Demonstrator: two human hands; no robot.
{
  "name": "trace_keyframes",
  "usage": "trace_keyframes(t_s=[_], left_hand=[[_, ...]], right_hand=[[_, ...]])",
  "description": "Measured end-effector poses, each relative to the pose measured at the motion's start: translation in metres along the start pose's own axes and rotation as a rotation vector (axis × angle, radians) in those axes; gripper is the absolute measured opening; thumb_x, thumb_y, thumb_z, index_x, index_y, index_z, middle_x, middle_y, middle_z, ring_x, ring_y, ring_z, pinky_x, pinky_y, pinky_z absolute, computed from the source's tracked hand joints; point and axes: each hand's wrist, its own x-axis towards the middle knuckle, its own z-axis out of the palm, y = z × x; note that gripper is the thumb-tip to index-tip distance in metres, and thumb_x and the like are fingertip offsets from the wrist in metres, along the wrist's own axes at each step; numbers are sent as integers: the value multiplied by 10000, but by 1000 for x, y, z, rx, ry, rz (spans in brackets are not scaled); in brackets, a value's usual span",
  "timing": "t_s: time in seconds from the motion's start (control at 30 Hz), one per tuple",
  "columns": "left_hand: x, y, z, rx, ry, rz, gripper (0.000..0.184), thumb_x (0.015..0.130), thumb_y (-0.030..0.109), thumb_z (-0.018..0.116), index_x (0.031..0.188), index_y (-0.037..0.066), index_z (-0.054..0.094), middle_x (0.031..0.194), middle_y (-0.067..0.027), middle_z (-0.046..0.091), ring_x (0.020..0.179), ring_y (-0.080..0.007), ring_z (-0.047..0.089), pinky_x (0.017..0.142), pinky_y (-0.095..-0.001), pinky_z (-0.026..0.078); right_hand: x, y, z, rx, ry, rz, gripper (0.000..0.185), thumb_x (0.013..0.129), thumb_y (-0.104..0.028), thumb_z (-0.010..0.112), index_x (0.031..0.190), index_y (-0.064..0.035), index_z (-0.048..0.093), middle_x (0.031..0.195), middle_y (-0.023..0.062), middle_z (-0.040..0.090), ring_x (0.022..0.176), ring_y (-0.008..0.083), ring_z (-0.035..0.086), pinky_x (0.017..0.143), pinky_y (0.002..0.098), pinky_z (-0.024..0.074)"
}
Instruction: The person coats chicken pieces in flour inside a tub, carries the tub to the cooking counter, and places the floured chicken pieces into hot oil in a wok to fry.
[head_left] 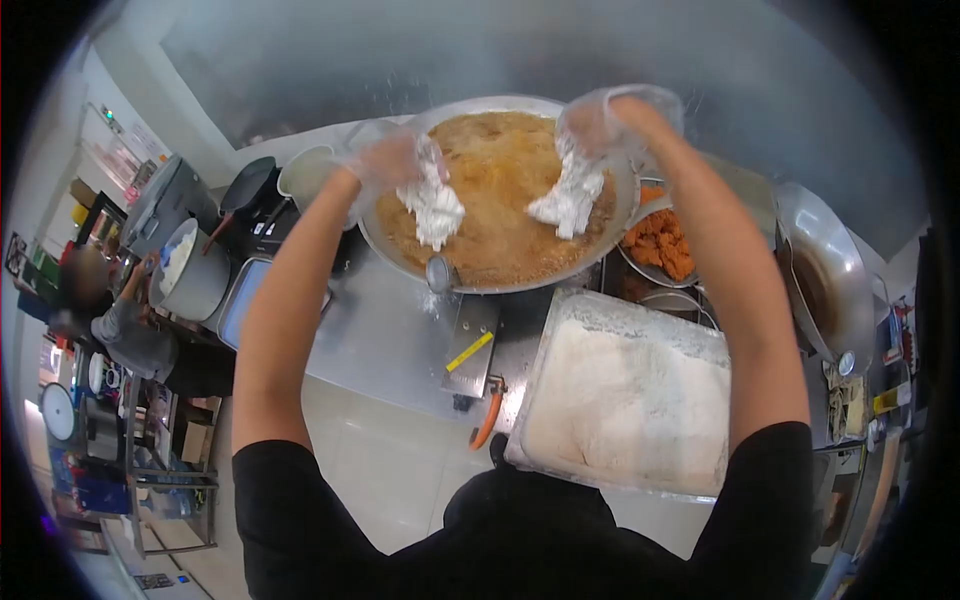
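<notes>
Gloved hands, left point(592, 128) and right point(392, 165), reach forward over a wide pan point(500, 200) of bubbling oil, arms outstretched and wrists apart. Each is closed on floured pieces, the left batch point(572, 200) hanging over the pan's left side, the right batch point(432, 208) over its right. Between them lies open oil. The pan's rim passes beneath both forearms; a ladle point(440, 273) sits at the near edge. A flour tray point(630, 400) stands nearer the body, below the left arm, beside a bowl of fried pieces point(660, 243). Bare counter point(375, 335) stretches below the right forearm.
</notes>
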Motion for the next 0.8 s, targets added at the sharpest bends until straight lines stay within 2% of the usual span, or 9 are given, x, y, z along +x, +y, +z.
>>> trace_keyframes(t_s=[0.2, 0.27, 0.33, 0.37, 0.47, 0.57, 0.63, 0.73, 0.8], left_hand=[[30, -71, 26, 341, 52, 124, 144, 696, 128, 625, 819, 79, 683, 818, -99, 662, 782, -259, 621, 742, -335, 476], [26, -30, -5, 412, 351, 131, 138, 727, 149, 624, 832, 78, 679, 811, -105, 665, 777, -256, 627, 746, -340, 477], [19, 29, -40, 283, 478, 37, 161, 761, 204, 632, 843, 72, 674, 789, -94, 662, 733, -221, 624, 706, -327, 485], [12, 48, -51, 166, 502, 59, 184, 777, 227, 629, 850, 63, 668, 772, -90, 653, 709, -201, 613, 677, -324, 485], [-12, 121, -56, 102, 512, -72, 193, 818, 218, 648, 935, 64, 643, 837, -68, 632, 707, -207, 587, 688, -327, 487], [-51, 178, 10, 345, 637, 317, 181, 824, 215, 640, 947, 83, 645, 881, -59, 622, 836, -207, 576, 772, -325, 466], [-72, 199, 70, 243, 427, 339, 177, 821, 196, 636, 965, 93, 638, 884, -59, 620, 890, -215, 571, 813, -345, 457], [-112, 240, 199, -201, 64, 147, 164, 811, 121, 604, 974, 106, 607, 928, -79, 604, 915, -241, 580, 817, -371, 454], [-117, 239, 275, -89, -151, 86, 214, 811, 163, 575, 996, 56, 593, 947, -116, 598, 925, -266, 580, 816, -372, 459]], right_hand=[[66, -2, 44, 183, 160, 94, 322, 809, -181, 549, 1076, -8, 596, 1037, 168, 600, 860, 274, 587, 776, 372, 480], [72, 19, 42, 554, 441, -34, 285, 807, -120, 545, 1057, 4, 600, 980, 161, 620, 823, 273, 603, 769, 361, 497], [3, 4, 7, 480, 574, -55, 297, 819, -124, 539, 1100, -37, 577, 1013, 150, 608, 903, 273, 594, 837, 368, 483], [-59, -20, -31, 123, 519, 82, 317, 826, -132, 537, 1134, -61, 557, 1038, 149, 597, 951, 273, 587, 877, 369, 471], [-93, 37, -21, 161, 755, -97, 390, 853, -234, 549, 1221, -116, 493, 1118, 142, 567, 1066, 271, 541, 959, 384, 408], [-183, 55, 26, -57, 1084, -71, 392, 856, -274, 580, 1212, -124, 510, 1140, 127, 567, 1083, 262, 534, 952, 389, 414], [-245, 45, 75, 157, 1044, -270, 345, 842, -265, 604, 1143, -101, 560, 1101, 108, 591, 1049, 240, 558, 918, 371, 439], [-273, 56, 196, 544, 523, -121, 376, 786, -232, 645, 1120, -80, 564, 1119, 130, 574, 1088, 282, 519, 966, 393, 382], [-274, 79, 314, 762, 314, -100, 418, 755, -228, 661, 1130, -77, 554, 1144, 155, 560, 1109, 310, 496, 986, 396, 356]])
